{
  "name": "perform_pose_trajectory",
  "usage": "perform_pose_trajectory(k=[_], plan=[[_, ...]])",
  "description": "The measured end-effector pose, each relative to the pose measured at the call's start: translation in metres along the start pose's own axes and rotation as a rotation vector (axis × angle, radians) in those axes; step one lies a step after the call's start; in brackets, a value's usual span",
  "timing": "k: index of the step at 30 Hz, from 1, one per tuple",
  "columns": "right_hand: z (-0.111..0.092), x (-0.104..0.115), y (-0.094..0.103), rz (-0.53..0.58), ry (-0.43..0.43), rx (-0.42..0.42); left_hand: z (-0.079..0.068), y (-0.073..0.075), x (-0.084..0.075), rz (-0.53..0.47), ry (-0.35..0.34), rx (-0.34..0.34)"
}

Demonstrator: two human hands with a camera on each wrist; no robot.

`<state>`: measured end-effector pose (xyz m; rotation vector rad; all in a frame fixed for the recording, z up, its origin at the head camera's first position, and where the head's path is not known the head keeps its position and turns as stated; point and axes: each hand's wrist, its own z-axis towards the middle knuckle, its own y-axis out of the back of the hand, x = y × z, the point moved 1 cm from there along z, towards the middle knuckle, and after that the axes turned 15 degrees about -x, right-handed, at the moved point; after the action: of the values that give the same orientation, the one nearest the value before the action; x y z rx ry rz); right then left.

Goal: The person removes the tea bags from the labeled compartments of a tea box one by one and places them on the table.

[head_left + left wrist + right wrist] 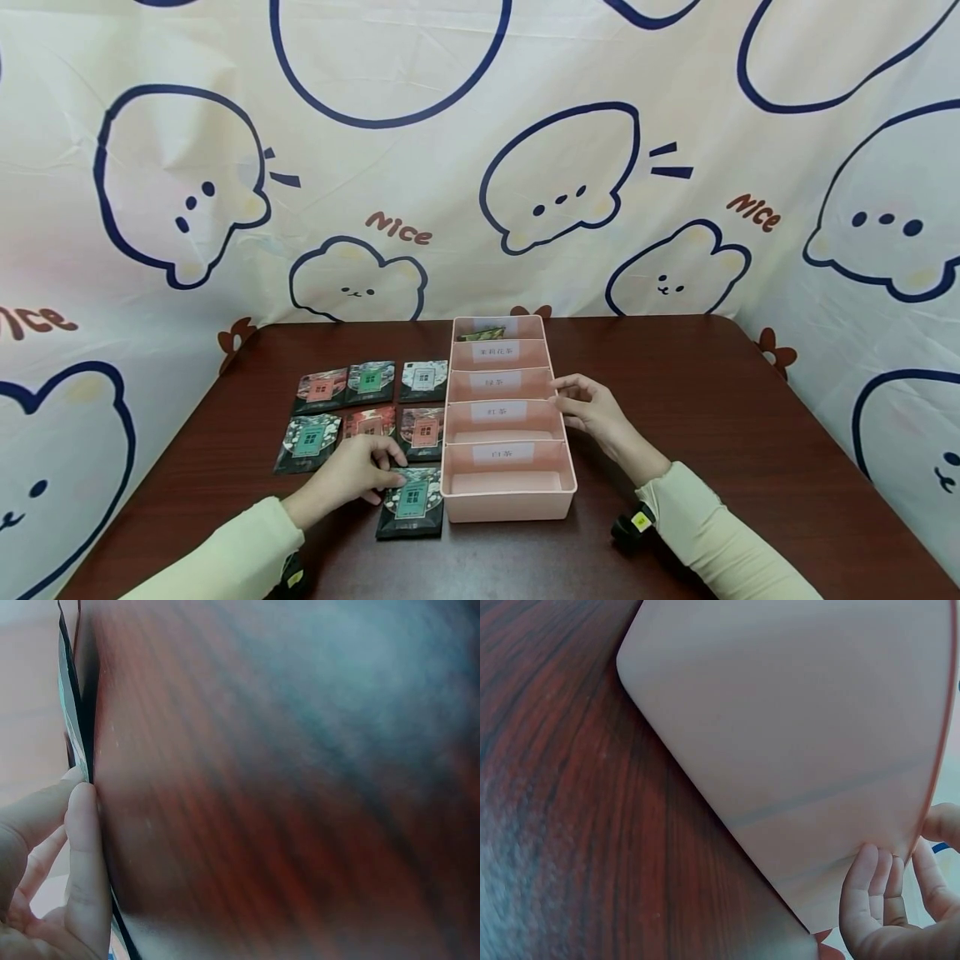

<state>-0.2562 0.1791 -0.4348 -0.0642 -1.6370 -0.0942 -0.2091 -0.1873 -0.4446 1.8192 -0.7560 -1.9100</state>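
Note:
My left hand (351,473) pinches the upper left corner of a dark tea packet with a green label (412,500), at the front left of a pink divided box (510,507). In the left wrist view, thumb and finger meet at the edge of the packet (71,705), which is seen nearly edge-on over the table. On the box's other side, my right hand (596,414) grips the right rim near the middle. The right wrist view shows its fingers (862,881) against the outer wall, with the thumb at the rim.
Left of the box lie several other tea packets, including a green-labelled one (307,442) and a white-labelled one (423,381). Paper labels (501,452) mark the box's compartments, and a green packet (482,334) lies in the farthest one. A printed cloth (450,183) hangs behind the brown table (675,375).

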Motion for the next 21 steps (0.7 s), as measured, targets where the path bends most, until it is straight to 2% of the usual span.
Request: perform_pose_trajectory(k=[13,21], plan=[[-0.0001,-0.0001,0.0005,0.015,-0.003,0.007,-0.001,0.0006,0.0001,-0.012,0.002,0.021],[-0.0008,0.0006,0.0002,-0.022,0.002,-0.003,-0.0002,0.0004,-0.001,0.013,0.014,0.012]])
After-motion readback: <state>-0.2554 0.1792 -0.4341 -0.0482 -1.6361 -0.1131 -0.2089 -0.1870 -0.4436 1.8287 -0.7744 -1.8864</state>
